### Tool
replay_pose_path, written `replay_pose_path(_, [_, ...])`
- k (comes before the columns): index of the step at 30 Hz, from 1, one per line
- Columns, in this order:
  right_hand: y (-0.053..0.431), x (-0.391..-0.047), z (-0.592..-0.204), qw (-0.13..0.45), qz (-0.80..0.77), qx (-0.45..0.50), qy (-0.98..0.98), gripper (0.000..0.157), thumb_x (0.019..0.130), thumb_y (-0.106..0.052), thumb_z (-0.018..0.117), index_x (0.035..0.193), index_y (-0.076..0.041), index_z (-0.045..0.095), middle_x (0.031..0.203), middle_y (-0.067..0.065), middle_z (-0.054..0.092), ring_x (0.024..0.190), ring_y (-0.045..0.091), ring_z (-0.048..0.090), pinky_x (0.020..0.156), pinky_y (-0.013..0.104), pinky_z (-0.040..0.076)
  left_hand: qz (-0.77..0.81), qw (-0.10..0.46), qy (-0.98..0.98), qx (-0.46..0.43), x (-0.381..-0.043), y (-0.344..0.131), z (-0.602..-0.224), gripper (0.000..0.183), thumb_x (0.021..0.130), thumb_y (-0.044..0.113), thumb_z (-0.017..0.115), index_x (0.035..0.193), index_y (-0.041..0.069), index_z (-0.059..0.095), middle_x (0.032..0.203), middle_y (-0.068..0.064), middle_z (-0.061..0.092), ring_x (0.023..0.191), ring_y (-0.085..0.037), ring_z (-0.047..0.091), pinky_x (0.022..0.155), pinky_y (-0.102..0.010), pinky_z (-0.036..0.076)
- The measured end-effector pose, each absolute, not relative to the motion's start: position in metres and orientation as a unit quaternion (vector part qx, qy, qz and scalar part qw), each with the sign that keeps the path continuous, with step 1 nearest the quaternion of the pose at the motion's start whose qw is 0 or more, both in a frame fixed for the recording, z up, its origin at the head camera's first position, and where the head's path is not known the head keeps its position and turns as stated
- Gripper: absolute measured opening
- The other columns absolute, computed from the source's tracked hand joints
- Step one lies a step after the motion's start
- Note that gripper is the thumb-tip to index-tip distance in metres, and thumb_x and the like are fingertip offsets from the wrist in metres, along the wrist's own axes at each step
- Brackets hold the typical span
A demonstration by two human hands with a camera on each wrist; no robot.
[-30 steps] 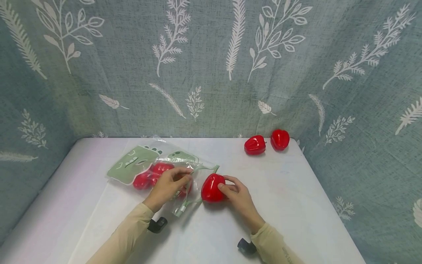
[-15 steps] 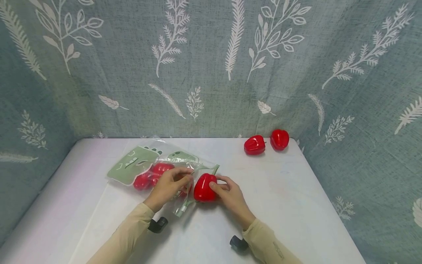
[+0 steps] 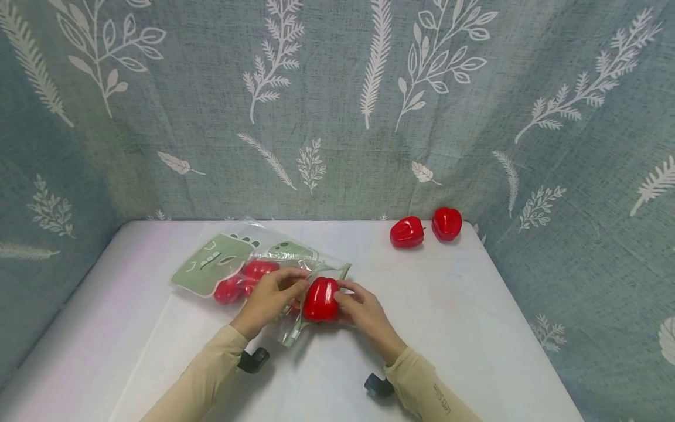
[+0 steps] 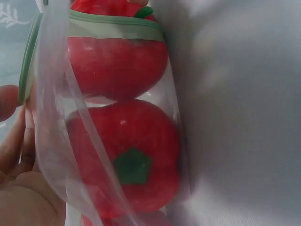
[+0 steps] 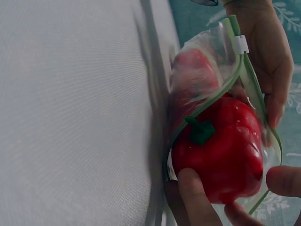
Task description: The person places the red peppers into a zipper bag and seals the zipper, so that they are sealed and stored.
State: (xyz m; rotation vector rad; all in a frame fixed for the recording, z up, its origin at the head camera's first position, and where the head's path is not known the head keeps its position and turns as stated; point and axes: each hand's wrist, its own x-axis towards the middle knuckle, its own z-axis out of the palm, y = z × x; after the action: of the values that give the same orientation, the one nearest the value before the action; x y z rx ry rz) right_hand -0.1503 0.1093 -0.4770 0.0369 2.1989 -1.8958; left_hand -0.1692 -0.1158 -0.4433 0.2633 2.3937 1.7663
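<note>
- While the left hand (image 3: 273,296) pinches one edge of the clear plastic bag with green cartoon print (image 3: 213,264), the right hand (image 3: 364,310) holds, between thumb and fingers, a shiny red bell pepper with green stem (image 3: 321,300).
- This pepper is at the mouth of the bag, between its two edges; how deep it sits, I cannot tell.
- Other red peppers (image 4: 127,125) lie inside the bag, close behind the mouth. I judge that they could block the pepper, because little room is visible there.
- If the left fingers lose the edge, the soft mouth could fold and catch on the stem.
- The green zip strip (image 4: 115,21) or its white slider (image 5: 240,44) could also snag; if pushed too hard, the whole bag might slide on the white table (image 3: 474,316).
- On the beige right sleeve (image 3: 429,387) small turned letters seem to read "Let's Slim". On the bag I can read no words.
</note>
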Motion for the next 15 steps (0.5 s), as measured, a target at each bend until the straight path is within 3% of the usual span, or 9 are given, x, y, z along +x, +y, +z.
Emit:
replay_pose_path(8, [0.1116, -0.1496, -0.4784, 0.127, -0.673, -0.019, 0.728, 0.051, 0.098, -0.025, 0.064, 0.146, -0.01, 0.053, 0.137, 0.018, 0.058, 0.119, 0.035, 0.061, 0.092, 0.045, 0.057, 0.59, 0.077, 0.798, 0.095, -0.169, -0.1149, -0.4428, 0.034, 0.096, 0.02, 0.071, 0.128, 0.008, 0.067, 0.116, -0.011, 0.069, 0.092, -0.025, 0.067, 0.077, -0.033, 0.06])
replay_pose_path(15, [0.1118, -0.1516, -0.4813, 0.121, -0.677, -0.03, 0.725, 0.053, 0.097, -0.028, 0.068, 0.145, -0.009, 0.054, 0.137, 0.016, 0.059, 0.123, 0.034, 0.059, 0.096, 0.045, 0.055, 0.597, 0.079, 0.792, 0.097, -0.1697, -0.1138, -0.443, 0.031, 0.097, 0.019, 0.07, 0.126, 0.008, 0.067, 0.112, -0.011, 0.07, 0.09, -0.024, 0.067, 0.075, -0.033, 0.06])
